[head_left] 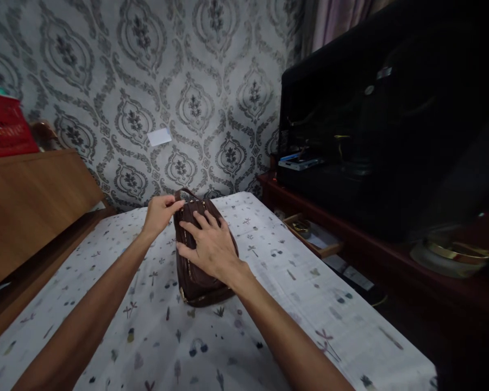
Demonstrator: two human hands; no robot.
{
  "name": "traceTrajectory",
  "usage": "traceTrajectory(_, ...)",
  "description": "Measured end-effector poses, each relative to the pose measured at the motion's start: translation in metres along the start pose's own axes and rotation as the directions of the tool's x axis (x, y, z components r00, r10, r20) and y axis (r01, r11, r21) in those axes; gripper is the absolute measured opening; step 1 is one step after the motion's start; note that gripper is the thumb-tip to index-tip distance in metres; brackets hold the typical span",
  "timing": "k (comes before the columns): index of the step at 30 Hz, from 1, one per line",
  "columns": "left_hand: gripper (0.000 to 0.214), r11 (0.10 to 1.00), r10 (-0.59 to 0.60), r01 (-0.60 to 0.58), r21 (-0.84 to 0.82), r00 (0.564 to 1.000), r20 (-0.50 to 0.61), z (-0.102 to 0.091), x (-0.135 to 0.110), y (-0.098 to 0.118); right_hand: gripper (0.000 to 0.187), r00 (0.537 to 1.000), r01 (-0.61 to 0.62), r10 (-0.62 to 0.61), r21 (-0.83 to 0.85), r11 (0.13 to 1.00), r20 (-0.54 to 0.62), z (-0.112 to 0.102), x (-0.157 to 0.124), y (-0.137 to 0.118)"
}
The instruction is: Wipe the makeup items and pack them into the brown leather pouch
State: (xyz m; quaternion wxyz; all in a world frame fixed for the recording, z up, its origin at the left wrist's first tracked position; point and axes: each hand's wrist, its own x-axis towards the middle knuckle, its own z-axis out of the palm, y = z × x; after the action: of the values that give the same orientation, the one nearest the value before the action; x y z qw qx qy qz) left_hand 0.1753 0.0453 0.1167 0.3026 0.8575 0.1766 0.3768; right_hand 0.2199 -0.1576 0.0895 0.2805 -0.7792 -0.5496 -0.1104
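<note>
A dark brown handbag [195, 279] with gold trim lies on a white patterned bedsheet [269, 304]. My right hand [209, 244] rests flat on top of the bag, fingers spread. At the bag's far left corner, my left hand [160, 212] is closed in a pinch on what looks like the zipper pull or strap end; the piece itself is too small to name for sure. The bag's strap loops up behind it.
A wooden headboard or cabinet [32, 201] runs along the left with a red box [6, 127] on top. On the right, a dark wooden stand [391, 244] carries a large black unit [391, 119], an open drawer [309, 233] and a round gold-rimmed dish [452, 255]. Patterned wallpaper is behind.
</note>
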Motion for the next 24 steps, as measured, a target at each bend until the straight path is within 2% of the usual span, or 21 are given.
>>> traceTrajectory(7, 0.041, 0.991, -0.087, 0.084, -0.104, 0.996, -0.023, 0.006, -0.013, 0.005, 0.058, 1.0, 0.015, -0.015, -0.029, 0.999, 0.003, 0.002, -0.001, 0.001)
traceTrajectory(12, 0.032, 0.992, -0.063, 0.063, -0.107, 0.998, 0.004, 0.012, -0.01, 0.009, 0.058, 0.998, -0.011, 0.008, -0.062, 0.998, -0.059, 0.005, -0.005, 0.002)
traceTrajectory(16, 0.027, 0.996, -0.039, 0.045, -0.074, 0.996, 0.082, 0.021, 0.007, 0.01, 0.053, 0.993, -0.056, 0.047, -0.083, 0.995, -0.106, 0.006, -0.008, 0.001)
traceTrajectory(21, 0.027, 0.997, -0.068, 0.056, 0.061, 0.972, 0.223, 0.038, 0.038, 0.016, 0.05, 0.992, -0.059, 0.049, -0.085, 0.995, -0.114, 0.005, -0.009, 0.0)
traceTrajectory(24, 0.025, 0.983, -0.087, 0.047, 0.175, 0.968, 0.233, 0.048, 0.048, 0.023, 0.047, 0.992, -0.055, 0.046, -0.079, 0.995, -0.115, 0.004, -0.009, 0.0)
